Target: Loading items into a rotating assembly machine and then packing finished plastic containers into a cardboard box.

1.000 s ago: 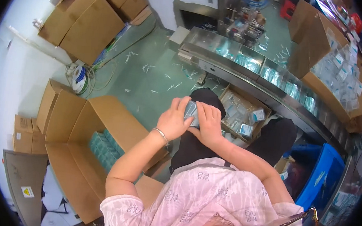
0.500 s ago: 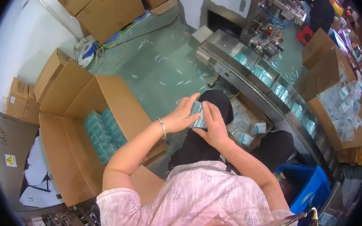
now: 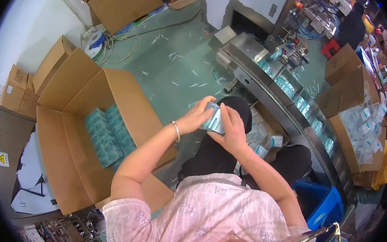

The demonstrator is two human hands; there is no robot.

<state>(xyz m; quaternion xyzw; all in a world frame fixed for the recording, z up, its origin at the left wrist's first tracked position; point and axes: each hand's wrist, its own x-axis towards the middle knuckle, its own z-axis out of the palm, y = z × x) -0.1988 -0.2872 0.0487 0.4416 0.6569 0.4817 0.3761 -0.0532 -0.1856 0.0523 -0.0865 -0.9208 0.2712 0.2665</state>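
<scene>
A small clear plastic box with a white and teal label is held between my two hands, above my knees. My left hand grips it from the left, with the thumb across its face. On the other side my right hand has its fingers over the top and right edge and the thumb below. Part of the box is covered by the fingers. Just beyond my right forearm, an open carton holds several similar clear boxes.
To my left stands a large open carton with rows of teal-tinted packs. A metal conveyor with teal items curves along my right. Beyond it is a carton of clear boxes. A blue bin sits near my right elbow.
The box has turned so that more of its label faces up, and both hands stay on it. The whole view has shifted slightly.
</scene>
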